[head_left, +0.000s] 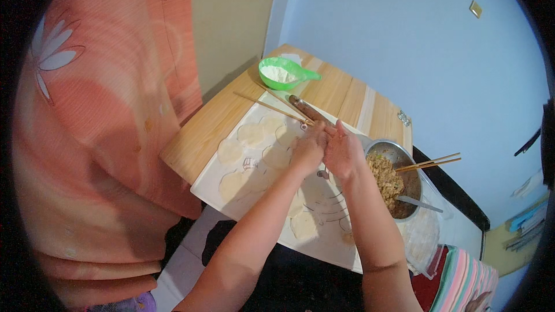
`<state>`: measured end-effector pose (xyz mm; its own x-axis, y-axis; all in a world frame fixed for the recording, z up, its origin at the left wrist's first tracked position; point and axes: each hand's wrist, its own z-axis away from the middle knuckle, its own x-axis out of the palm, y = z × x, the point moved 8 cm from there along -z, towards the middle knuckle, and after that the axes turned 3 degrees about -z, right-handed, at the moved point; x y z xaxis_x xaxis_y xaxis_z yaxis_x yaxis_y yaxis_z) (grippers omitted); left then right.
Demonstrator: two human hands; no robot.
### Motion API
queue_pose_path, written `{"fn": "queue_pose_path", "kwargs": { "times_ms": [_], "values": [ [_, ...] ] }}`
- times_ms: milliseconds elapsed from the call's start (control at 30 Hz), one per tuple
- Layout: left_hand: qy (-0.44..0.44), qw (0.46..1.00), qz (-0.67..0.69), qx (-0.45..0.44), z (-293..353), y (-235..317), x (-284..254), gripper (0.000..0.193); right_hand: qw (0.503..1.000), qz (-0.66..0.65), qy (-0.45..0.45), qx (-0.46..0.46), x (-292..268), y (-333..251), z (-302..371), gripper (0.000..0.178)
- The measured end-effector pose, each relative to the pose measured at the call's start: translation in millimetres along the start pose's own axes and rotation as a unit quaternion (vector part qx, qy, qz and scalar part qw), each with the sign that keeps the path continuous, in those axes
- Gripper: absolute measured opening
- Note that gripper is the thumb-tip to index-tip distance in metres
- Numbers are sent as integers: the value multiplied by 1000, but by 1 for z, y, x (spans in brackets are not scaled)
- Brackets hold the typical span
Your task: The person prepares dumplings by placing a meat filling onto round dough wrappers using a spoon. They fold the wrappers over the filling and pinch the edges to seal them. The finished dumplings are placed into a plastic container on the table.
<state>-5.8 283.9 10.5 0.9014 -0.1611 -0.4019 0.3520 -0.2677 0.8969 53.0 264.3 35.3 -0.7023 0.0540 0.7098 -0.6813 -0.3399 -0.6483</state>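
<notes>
My left hand (pixel 309 149) and my right hand (pixel 343 153) meet above the far right part of a white board (pixel 267 197). The fingers of both are curled in toward each other, and whatever lies between them is hidden. Two wooden chopsticks (pixel 269 106) lead in from the left and end beside my left fingers; whether the hand grips them I cannot tell. Just beyond my fingertips lies a brown rolling pin (pixel 309 108). Round pale dough wrappers (pixel 230 151) are spread over the board, several to the left of my left hand and one (pixel 304 226) between my forearms.
To my right stands a metal bowl (pixel 417 182) of minced filling (pixel 383 174), with chopsticks (pixel 430 163) and a flat-handled utensil (pixel 421 203) in it. A green scoop (pixel 300 73) of white flour sits on the wooden table (pixel 341 89). An orange floral curtain (pixel 110 138) hangs at left.
</notes>
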Motion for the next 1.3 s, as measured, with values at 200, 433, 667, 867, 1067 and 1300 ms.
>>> {"fn": "queue_pose_path", "kwargs": {
  "times_ms": [200, 433, 667, 867, 1067, 1300],
  "values": [
    [-7, 858, 508, -79, 3, 31, -1, 52, 942, 306, 70, -121, -13, -22, -6, 60],
    [-53, 939, 335, 56, 26, 101, -9, 49, 986, 48, 119, -104, -13, -42, 11, 54],
    [157, 921, -333, 123, 38, 57, -45, 30, 963, 224, 16, -151, 30, -59, 132, 57],
    [-98, 971, -213, 46, 90, 96, -16, 27, 869, 471, 69, -134, -55, -29, 242, 29],
    [-253, 951, -116, 138, 145, 99, 33, 28, 708, 645, 220, -184, -113, -12, 287, 32],
    [-202, 955, -184, 120, 140, 79, 42, 25, 586, 749, 139, -276, -72, 15, 257, 43]
  ]
}}
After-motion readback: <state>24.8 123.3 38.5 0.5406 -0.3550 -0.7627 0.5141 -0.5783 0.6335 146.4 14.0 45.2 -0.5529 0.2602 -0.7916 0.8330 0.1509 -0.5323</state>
